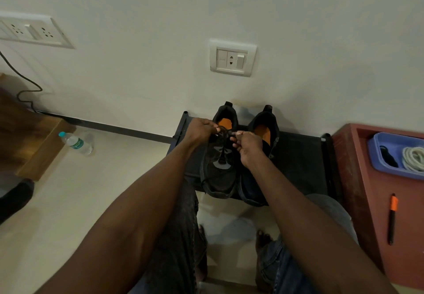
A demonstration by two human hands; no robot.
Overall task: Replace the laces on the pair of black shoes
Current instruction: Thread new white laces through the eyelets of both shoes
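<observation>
1. Two black low-cut fabric shoes with orange insoles stand side by side on a low black rack with a fabric shelf [298, 156], set against the wall; the left shoe [218, 167] and the right shoe [259, 133] touch along their sides.
2. Each shoe's long axis runs from the wall toward the person; heels and pull tabs point at the wall, toes point back at the person's knees and overhang the rack's near edge a little.
3. The left hand [199, 130] and the right hand [249, 145] meet over the top of the left shoe's tongue; the curled fingers of both pinch a thin black lace [224, 134] between them; below them a dark strip runs down the tongue.
4. The rack stands on a pale, smooth floor [91, 190]; a clear plastic water bottle with a teal cap [76, 143] lies on its side there, well apart from the shoes.
5. The off-white wall [160, 41] carries a white switch-and-socket plate [231, 58] above the shoes, and a wider socket plate [32, 29] at far left; a black cable [25, 80] hangs below it.
6. At right, a reddish-brown surface [362, 190] holds a blue plastic tray [376, 156] with a coil of pale cord [414, 158]; an orange-and-black pen [392, 219] lies nearer the person.
</observation>
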